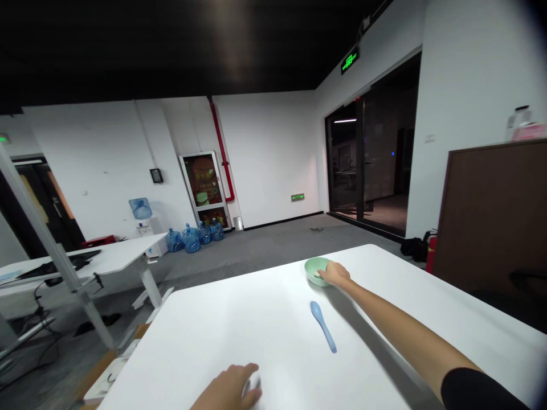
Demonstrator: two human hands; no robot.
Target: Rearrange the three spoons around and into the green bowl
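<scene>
A light green bowl (313, 279) stands near the far edge of the white table. My right hand (337, 274) is closed at the bowl's right rim, its thumb reaching inside; the other fingers are mostly hidden. Something small and pale (317, 275) shows in the bowl by the thumb, too small to name. Nearer to me, a blue spoon (323, 327) lies on the tabletop, bowl end pointing away. At the bottom edge, my left hand (231, 387) is curled, thumb and fingers around a whitish thing (253, 381) that is blurred and partly hidden.
The white table (205, 330) has its left edge beside a cardboard box (100, 376) on the floor. Another desk (128, 253) stands at left, near several blue water bottles (192, 239). A brown cabinet (491, 228) rises at right.
</scene>
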